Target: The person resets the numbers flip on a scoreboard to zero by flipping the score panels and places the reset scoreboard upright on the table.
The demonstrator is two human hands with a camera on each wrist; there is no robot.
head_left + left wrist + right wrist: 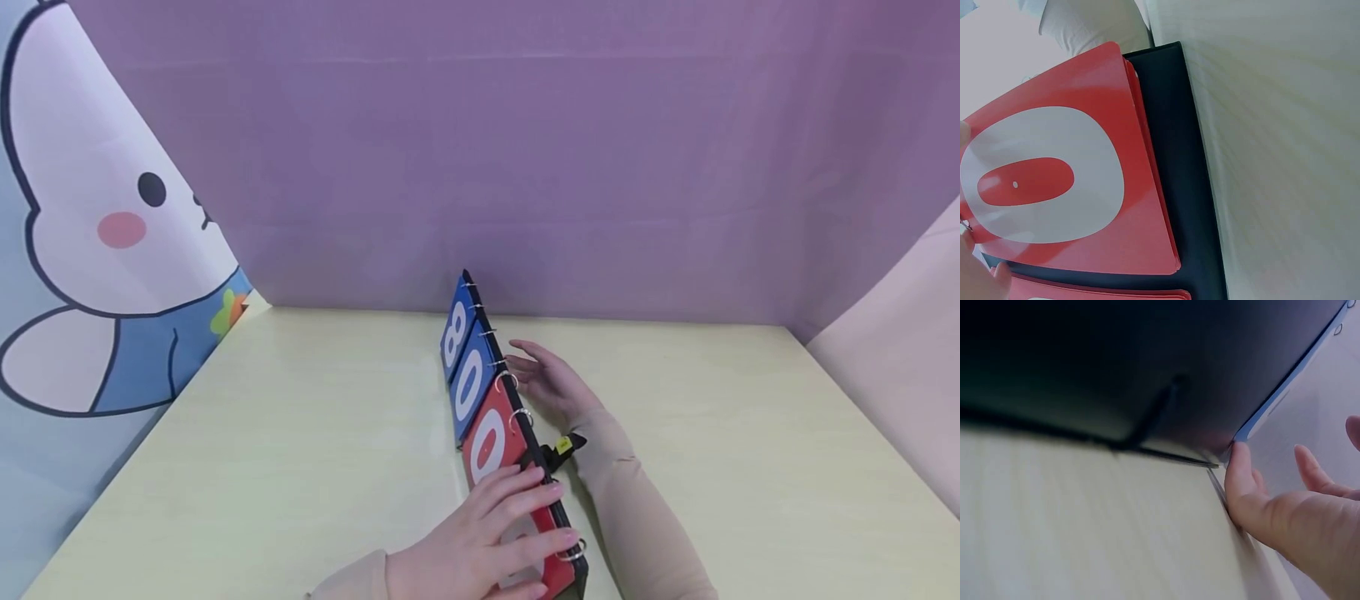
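A flip scoreboard [532,433] with a black back stands on its long edge on the table, running away from me. Two blue number cards [469,382], showing 8 and 0, hang at its far end, and red cards [491,437] at the near end. My left hand [480,533] lies across the nearest red card, fingers extended and fingertips at the ringed top edge. A red card reading 0 [1094,175] fills much of the left wrist view. Behind the board, my right hand [551,379] has loosely spread fingers; in the right wrist view its thumb [1241,472] meets the board's lower corner.
The pale wooden table [322,417] extends to both sides of the scoreboard. A purple cloth backdrop [525,167] rises at its far edge. On the left hangs a sheet printed with a cartoon rabbit [97,200]. A black wrist strap [561,452] shows on the right wrist.
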